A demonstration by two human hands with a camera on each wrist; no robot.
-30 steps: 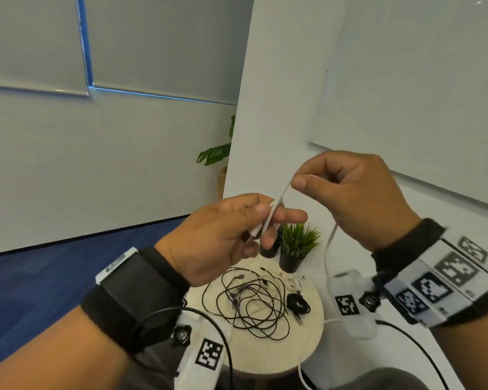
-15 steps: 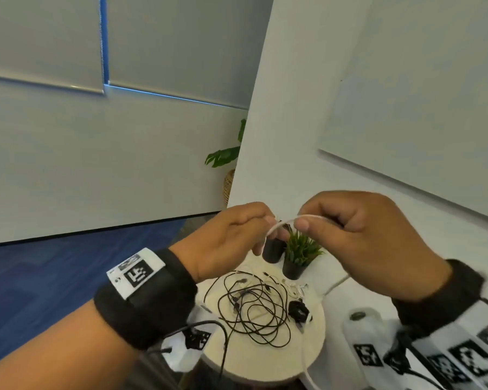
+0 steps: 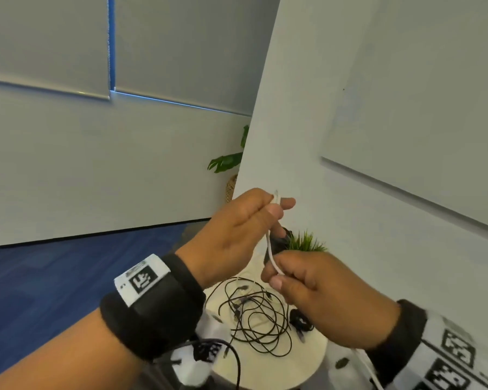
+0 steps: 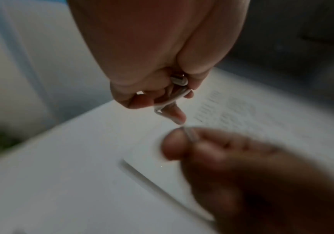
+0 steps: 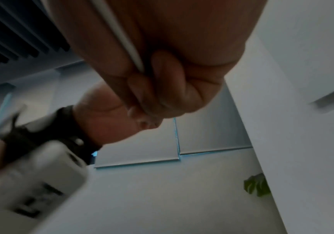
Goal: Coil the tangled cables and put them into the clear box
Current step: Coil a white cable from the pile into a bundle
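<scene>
Above the small round pale worktop [image 3: 307, 370], both hands work one thin white cable [image 3: 270, 249]. The left hand [image 3: 237, 235] has its grip pinched together on the cable's upper end, the white plug showing between thumb and forefinger; the left wrist view shows the cord looping under those curled fingers. The right hand [image 3: 321, 299] sits lower and nearer, its grip clamped on the same cable between thumb and bent forefinger, and the cord runs on through the palm and trails down past the wrist. The short stretch between the two hands hangs almost straight.

Below them, a loose tangle of thin black cables [image 3: 258, 319] lies on the worktop, with a small black round object [image 3: 301, 320] just beside it on the right. A small potted green grass plant in a dark pot [image 3: 306, 243] stands at the worktop's far edge.

Around this, the floor is blue carpet [image 3: 54, 277], the walls are pale grey, a large-leafed green plant in a woven basket [image 3: 228, 164] peeks from behind the wall corner, and a whiteboard [image 3: 420, 108] hangs on the right wall.
</scene>
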